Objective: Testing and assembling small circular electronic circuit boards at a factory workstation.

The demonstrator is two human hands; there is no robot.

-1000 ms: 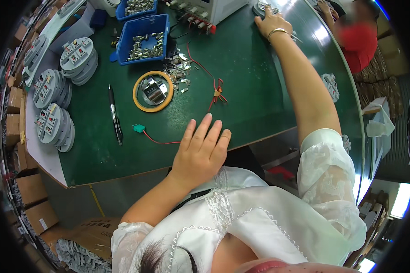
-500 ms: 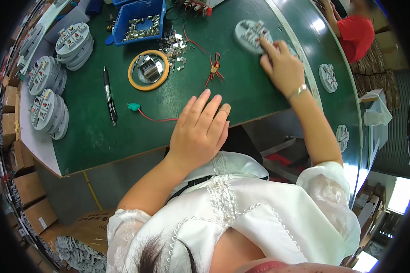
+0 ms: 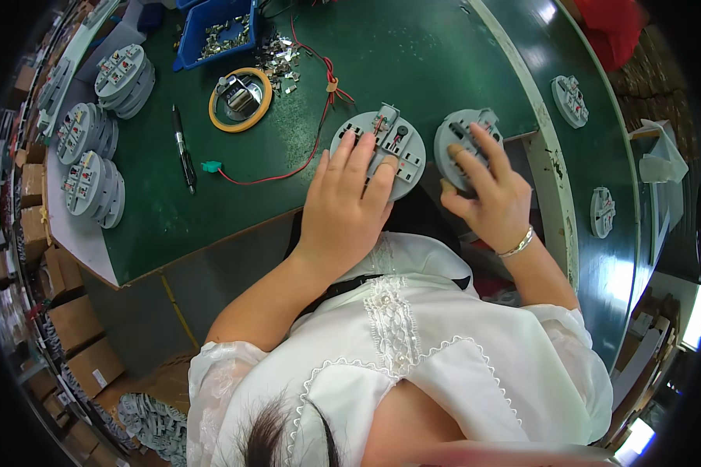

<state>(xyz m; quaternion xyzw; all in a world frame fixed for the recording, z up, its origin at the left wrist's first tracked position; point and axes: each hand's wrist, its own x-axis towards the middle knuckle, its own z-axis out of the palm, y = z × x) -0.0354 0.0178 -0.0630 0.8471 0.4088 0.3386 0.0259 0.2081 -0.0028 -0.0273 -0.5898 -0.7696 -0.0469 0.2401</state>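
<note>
A round grey plastic base [image 3: 410, 148] with small parts, including a black round piece and red wires, lies at the table's front edge. The outstretched fingers of my left hand [image 3: 343, 206] rest flat on its left side, covering some of it. To its right, a second round grey base [image 3: 450, 140] partly overhangs the edge. My right hand [image 3: 494, 194] grips this one, fingers on top and thumb at the near rim; the underside is hidden.
Stacked grey bases [image 3: 125, 78] stand at the left. A pen [image 3: 183, 152], an orange ring [image 3: 214, 105], loose metal clips [image 3: 279, 58], a blue bin [image 3: 199, 43] and a red cable [image 3: 315, 152] lie on the green table. More bases [image 3: 570, 101] sit on the strip at right.
My right hand has come nearer, and the grey bases are now apart at the front edge. My left hand, earlier over the table edge, now lies on one base.
</note>
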